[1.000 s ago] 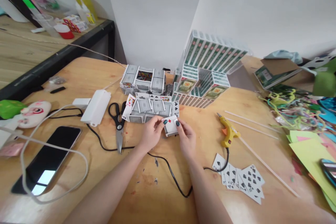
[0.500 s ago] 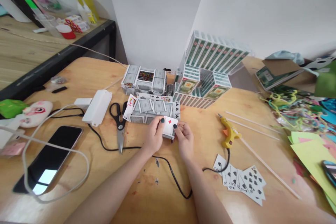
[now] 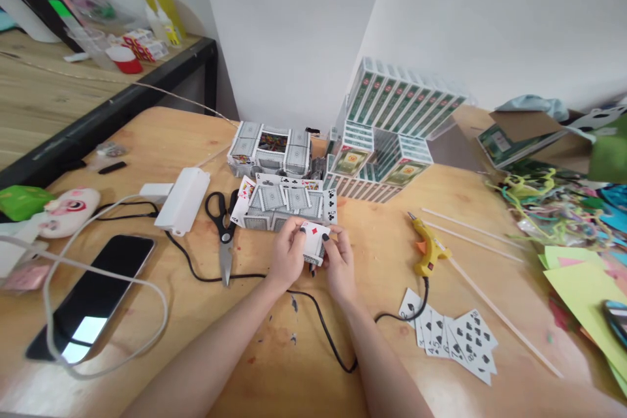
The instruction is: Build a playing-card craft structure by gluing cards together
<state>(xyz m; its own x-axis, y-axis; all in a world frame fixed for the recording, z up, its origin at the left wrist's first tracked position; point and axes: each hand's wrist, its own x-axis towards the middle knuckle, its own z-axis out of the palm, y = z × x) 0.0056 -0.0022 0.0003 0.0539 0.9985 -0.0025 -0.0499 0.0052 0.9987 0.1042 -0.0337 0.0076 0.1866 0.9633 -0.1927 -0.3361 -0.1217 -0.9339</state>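
Diamond card (image 3: 313, 243), one: in the grip of left hand (image 3: 289, 253) and right hand (image 3: 341, 266); apparently being shaped; next calls for aligned edges.

Holding playing cards (image 3: 314, 245) between left fingers (image 3: 296, 243) and right fingers (image 3: 332, 251), just in front of the near card box (image 3: 257, 223) on the tabletop (image 3: 294, 382). Facing the far card box (image 3: 270, 160) behind that, and stacked card packs (image 3: 404, 101) behind to the right. Having scissors (image 3: 226, 236) nearby on the left, a phone (image 3: 93, 294) farther left, a glue gun (image 3: 428, 248) rightward, fanned cards (image 3: 448, 343) before it.
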